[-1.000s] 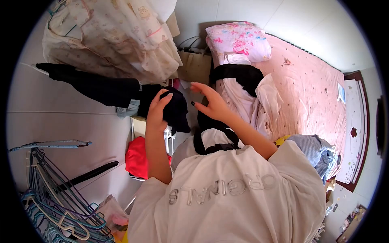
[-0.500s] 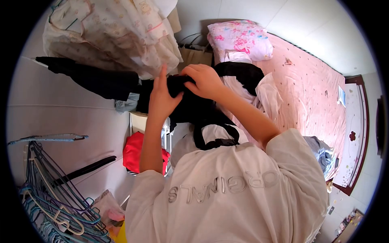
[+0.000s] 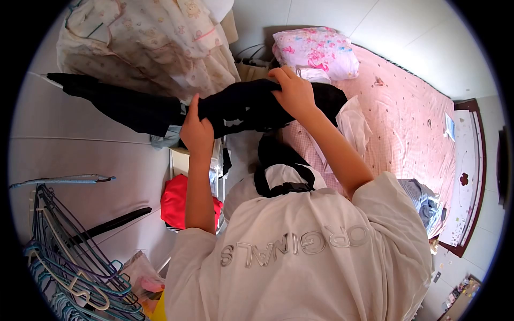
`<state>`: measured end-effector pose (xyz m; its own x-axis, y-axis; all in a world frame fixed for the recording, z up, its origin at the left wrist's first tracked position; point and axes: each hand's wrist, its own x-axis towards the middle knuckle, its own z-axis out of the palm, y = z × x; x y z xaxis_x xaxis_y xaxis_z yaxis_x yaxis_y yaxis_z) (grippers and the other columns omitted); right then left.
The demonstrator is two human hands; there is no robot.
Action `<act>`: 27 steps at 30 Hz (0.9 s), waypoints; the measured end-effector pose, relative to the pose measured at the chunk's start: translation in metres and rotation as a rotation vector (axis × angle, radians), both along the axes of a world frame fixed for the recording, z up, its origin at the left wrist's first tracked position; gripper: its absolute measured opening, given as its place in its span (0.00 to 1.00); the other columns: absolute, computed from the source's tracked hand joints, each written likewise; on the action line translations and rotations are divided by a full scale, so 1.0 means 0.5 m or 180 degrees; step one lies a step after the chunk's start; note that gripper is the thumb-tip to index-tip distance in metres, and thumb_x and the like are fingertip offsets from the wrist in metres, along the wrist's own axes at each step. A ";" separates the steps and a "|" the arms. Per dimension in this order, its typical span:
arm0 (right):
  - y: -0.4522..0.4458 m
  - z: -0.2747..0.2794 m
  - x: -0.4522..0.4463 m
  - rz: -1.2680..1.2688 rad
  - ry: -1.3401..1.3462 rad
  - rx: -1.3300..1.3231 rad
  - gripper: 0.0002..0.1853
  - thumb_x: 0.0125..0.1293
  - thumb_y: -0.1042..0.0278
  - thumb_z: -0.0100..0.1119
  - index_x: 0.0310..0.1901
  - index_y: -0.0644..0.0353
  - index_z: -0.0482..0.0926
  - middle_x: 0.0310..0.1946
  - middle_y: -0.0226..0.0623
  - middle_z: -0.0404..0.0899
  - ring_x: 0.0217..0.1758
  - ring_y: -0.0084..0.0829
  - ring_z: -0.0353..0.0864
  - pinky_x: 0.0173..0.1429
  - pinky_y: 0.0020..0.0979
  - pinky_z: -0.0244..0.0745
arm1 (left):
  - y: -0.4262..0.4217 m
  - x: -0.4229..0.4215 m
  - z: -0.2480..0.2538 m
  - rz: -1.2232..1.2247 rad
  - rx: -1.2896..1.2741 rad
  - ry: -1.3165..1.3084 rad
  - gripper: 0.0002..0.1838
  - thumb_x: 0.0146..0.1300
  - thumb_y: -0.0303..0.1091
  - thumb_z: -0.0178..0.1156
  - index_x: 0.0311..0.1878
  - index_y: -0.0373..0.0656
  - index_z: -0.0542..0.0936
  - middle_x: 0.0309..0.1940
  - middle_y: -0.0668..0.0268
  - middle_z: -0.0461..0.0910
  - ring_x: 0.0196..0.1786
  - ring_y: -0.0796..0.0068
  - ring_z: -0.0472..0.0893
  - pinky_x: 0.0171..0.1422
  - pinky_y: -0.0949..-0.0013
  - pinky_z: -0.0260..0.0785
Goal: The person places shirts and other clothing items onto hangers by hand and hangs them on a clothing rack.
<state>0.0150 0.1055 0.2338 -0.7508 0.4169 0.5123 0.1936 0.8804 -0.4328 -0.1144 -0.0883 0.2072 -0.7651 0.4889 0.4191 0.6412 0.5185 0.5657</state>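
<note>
A black garment (image 3: 241, 104) with some pale markings is stretched sideways between my hands. My left hand (image 3: 197, 131) grips its left end, with the index finger pointing up along the cloth. My right hand (image 3: 294, 95) is closed on the other end, near the bed. Which kind of garment it is cannot be made out. Just left of my left hand hangs a dark folded cloth (image 3: 118, 104), with a piece of grey-blue fabric (image 3: 166, 138) below it. Beyond my right hand another black cloth (image 3: 329, 97) lies on the bed, beside a pale pink garment (image 3: 353, 124).
The bed (image 3: 407, 123) with a pink sheet fills the right side, a floral pillow (image 3: 316, 52) at its far end. Patterned light fabric (image 3: 144, 43) hangs upper left. Several hangers (image 3: 80, 267) cluster lower left. A red cloth (image 3: 184, 203) sits below my left forearm.
The black garment was bunched and hanging low between my hands; now it is raised and drawn out sideways. My right hand moved right and up, my left hand slightly left and down.
</note>
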 end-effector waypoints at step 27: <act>-0.015 -0.115 -0.041 0.2238 -0.2242 -0.2974 0.19 0.48 0.75 0.59 0.44 0.70 0.72 0.22 0.34 0.76 0.20 0.21 0.75 0.28 0.23 0.72 | -0.270 -0.014 -0.125 0.0992 0.3110 -0.3371 0.15 0.56 0.21 0.41 0.47 0.33 0.69 0.39 0.53 0.73 0.33 0.59 0.80 0.39 0.68 0.76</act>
